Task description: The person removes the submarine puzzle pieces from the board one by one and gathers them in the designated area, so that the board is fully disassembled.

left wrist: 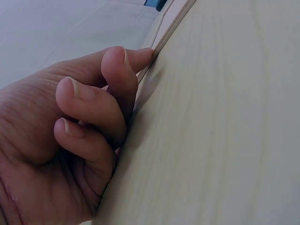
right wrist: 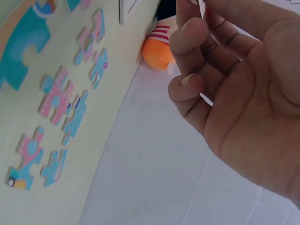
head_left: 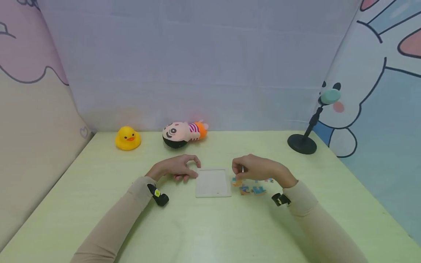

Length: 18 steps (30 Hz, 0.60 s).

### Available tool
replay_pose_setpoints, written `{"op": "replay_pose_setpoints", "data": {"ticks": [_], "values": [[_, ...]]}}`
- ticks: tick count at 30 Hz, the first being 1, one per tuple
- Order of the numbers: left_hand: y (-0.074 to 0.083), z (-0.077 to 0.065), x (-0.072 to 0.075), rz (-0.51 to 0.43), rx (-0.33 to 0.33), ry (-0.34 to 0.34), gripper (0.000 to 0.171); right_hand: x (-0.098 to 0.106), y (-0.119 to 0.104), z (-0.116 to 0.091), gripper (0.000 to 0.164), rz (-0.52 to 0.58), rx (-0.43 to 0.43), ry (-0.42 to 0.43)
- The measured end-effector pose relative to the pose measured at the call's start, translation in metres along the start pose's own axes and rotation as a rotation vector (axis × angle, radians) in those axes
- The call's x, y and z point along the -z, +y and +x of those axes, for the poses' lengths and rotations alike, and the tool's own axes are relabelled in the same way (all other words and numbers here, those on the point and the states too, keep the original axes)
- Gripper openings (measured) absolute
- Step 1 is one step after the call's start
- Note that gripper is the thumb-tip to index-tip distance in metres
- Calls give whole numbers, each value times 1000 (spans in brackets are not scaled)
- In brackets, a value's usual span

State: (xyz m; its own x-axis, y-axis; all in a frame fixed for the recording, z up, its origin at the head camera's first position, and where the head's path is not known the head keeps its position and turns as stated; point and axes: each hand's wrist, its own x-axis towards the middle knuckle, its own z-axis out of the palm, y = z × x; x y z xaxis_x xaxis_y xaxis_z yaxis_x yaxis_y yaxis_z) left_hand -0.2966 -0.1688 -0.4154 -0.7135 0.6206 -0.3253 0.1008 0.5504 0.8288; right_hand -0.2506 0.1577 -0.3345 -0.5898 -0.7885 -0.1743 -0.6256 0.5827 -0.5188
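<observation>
A white, shallow-framed puzzle tray point(head_left: 213, 182) lies flat on the table between my hands, with no pieces in it. My left hand point(head_left: 177, 166) is at its upper left side, thumb against the left edge and index finger bent toward the far corner. In the left wrist view, a fingertip point(left wrist: 144, 58) meets the tray's edge and the other fingers curl loosely by the tabletop. Over the jigsaw pieces point(head_left: 258, 190) right of the tray hovers my right hand point(head_left: 254, 167), fingertips drawn together. Those fingertips are cut off in the right wrist view, so I cannot tell whether they pinch a piece.
Several pink and blue jigsaw pieces point(right wrist: 56, 96) are spread over the pale table. Behind the tray lies a plush doll point(head_left: 184, 134), with a yellow rubber duck point(head_left: 128, 138) to its left. A black stand point(head_left: 302, 143) with a green round head is at the back right.
</observation>
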Motion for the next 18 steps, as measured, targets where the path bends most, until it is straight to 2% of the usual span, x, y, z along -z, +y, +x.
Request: {"op": "replay_pose_setpoints", "data": {"ticks": [11,18], "values": [[-3,-2,0,-3,15,9,36,2,24,-34,13,6,-68,16],[0,-2,-1,-17,-18,-5,35,8,43,-62,13,33,-141,-1]]}}
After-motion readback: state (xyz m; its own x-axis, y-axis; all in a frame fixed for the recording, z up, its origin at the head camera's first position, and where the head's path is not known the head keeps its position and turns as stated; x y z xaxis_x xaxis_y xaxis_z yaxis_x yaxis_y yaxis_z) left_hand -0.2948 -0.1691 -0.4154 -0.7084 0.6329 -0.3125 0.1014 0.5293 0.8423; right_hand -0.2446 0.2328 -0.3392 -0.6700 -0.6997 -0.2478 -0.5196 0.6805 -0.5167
